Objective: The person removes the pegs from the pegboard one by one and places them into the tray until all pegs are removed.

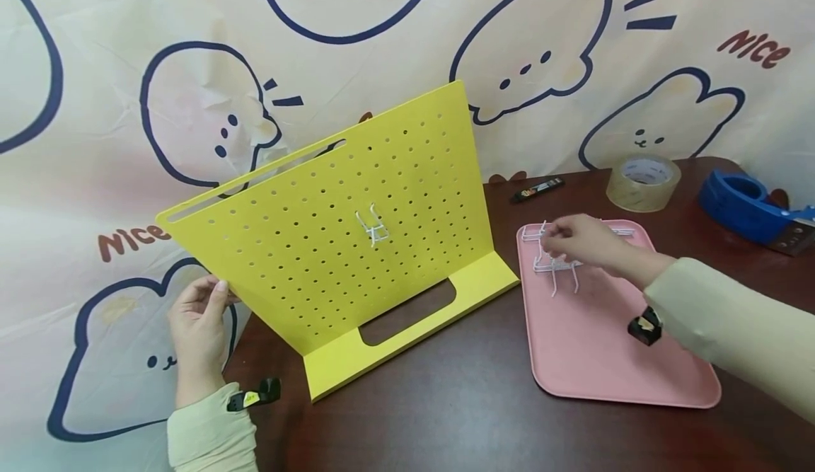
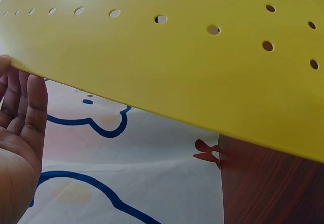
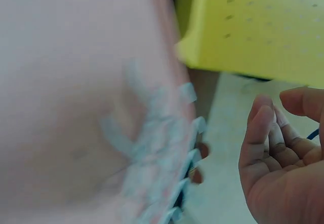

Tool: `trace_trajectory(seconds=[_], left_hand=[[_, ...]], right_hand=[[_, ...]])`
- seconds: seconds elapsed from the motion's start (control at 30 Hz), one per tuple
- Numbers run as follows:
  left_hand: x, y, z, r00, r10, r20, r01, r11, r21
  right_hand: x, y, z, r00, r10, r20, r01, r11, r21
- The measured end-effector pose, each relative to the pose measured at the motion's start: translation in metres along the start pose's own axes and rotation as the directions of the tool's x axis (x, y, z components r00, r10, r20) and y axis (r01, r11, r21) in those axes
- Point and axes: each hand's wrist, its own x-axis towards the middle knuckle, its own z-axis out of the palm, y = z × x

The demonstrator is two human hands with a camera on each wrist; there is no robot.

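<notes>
A yellow pegboard stand leans on its foot on the brown table. One white wire hook hangs near the middle of its panel. My left hand pinches the panel's left edge, thumb in front and fingers behind; the left wrist view shows the fingers at the lower edge. Over the far left of the pink tray hovers my right hand, near several white wire hooks. In the right wrist view its thumb and loosely bent fingers have a gap between them and hold nothing.
Behind the tray stand a roll of clear tape and a blue tape dispenser. A small black item lies at the table's back edge. A printed cloth hangs behind the table.
</notes>
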Motion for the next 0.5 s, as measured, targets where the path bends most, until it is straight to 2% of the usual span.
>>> trace_trajectory(seconds=[0.23, 0.33, 0.5], left_hand=[[0.001, -0.003, 0.0, 1.0, -0.005, -0.009, 0.005, 1.0, -0.008], [0.001, -0.003, 0.0, 1.0, -0.006, -0.01, 0.006, 1.0, -0.005], [0.0, -0.002, -0.001, 1.0, 0.011, 0.005, -0.011, 0.999, -0.03]], right_hand=[[0.025, -0.055, 0.007, 0.998, -0.007, 0.06, -0.004, 0.984, 0.178], [0.034, -0.077, 0.014, 0.996, 0.0, 0.093, -0.026, 0.96, 0.278], [0.046, -0.106, 0.029, 0.986, -0.043, 0.159, -0.033, 0.894, 0.446]])
